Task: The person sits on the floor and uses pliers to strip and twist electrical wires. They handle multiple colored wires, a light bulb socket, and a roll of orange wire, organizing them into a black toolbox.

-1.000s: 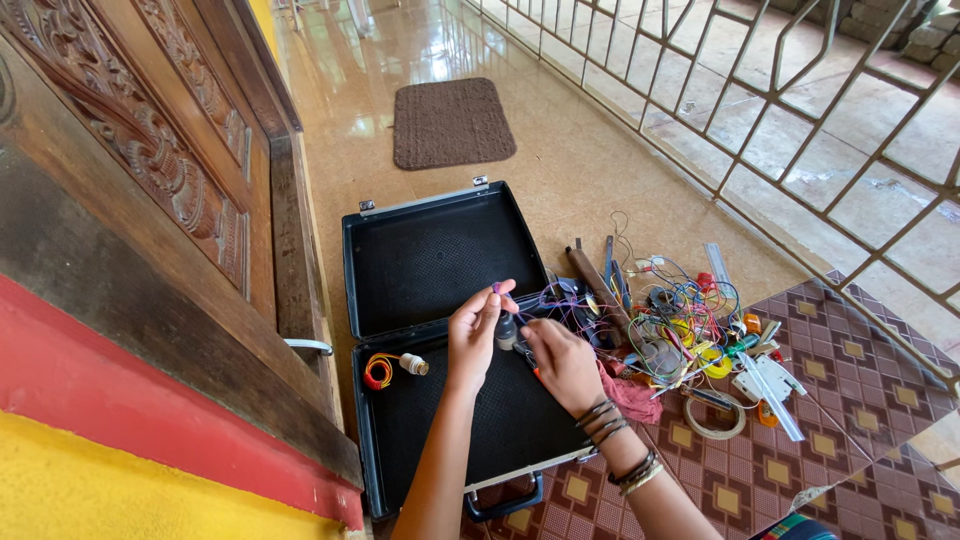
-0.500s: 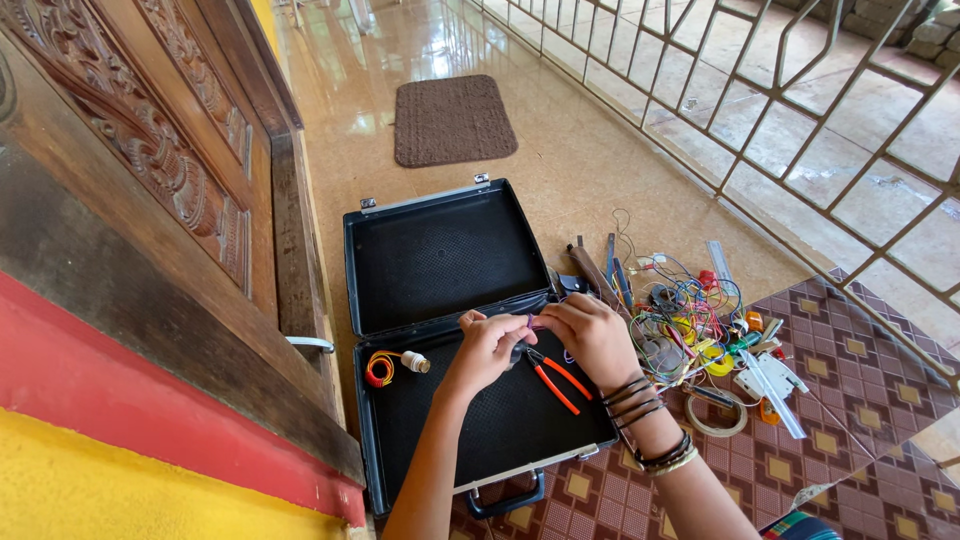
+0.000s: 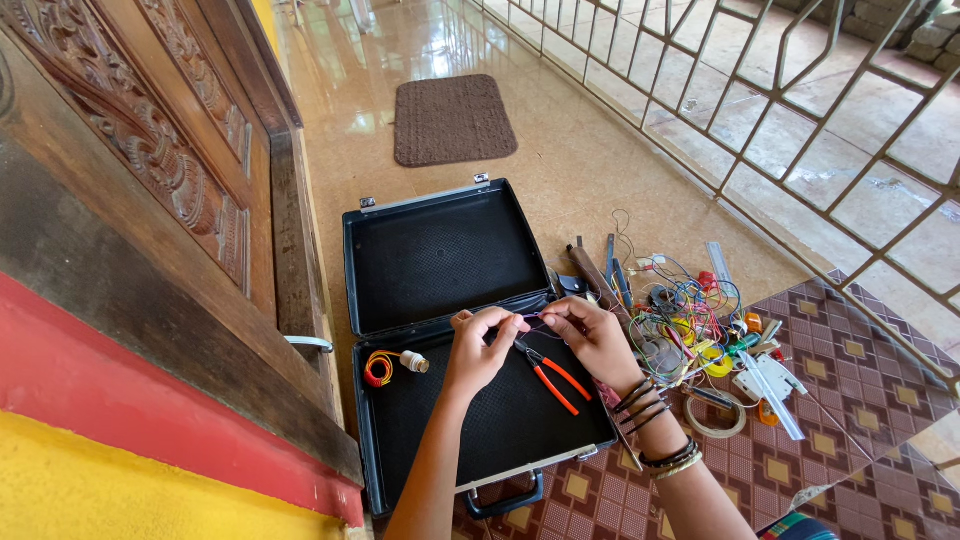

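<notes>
So since half a second back, the hands have barely shifted: both were already down over the case, and now they've drawn a touch closer together with a thin wire point(image 3: 540, 322) pinched between them. A second back they were up higher, fiddling in the air.

Left hand point(image 3: 478, 350) has fingers closed narrow on one end of that purplish wire, right hand point(image 3: 597, 338) pinches the other end, so it hangs in a short span between the two, just above the case floor. Can't tell if it's one strand or a couple twisted together, too thin to see.

Right under the hands, the orange-handled pliers point(image 3: 550, 377) lie in the open black case point(image 3: 440, 250), nobody touching them. Off to the left of the left hand sits a small coil of orange and yellow wire point(image 3: 379, 368) with a white bulb holder point(image 3: 414, 362) beside it, also in the case.

As for progress, my read: hardly anything packed. Just those three bits are in the case, while to the right of the right hand there's a big tangle of coloured wires and tools point(image 3: 690, 325) spread on the floor, plus a tape roll point(image 3: 714, 415) on the patterned mat point(image 3: 860, 420). So most of the heap looks untouched, and the wire in hand isn't coiled or laid down yet.
</notes>
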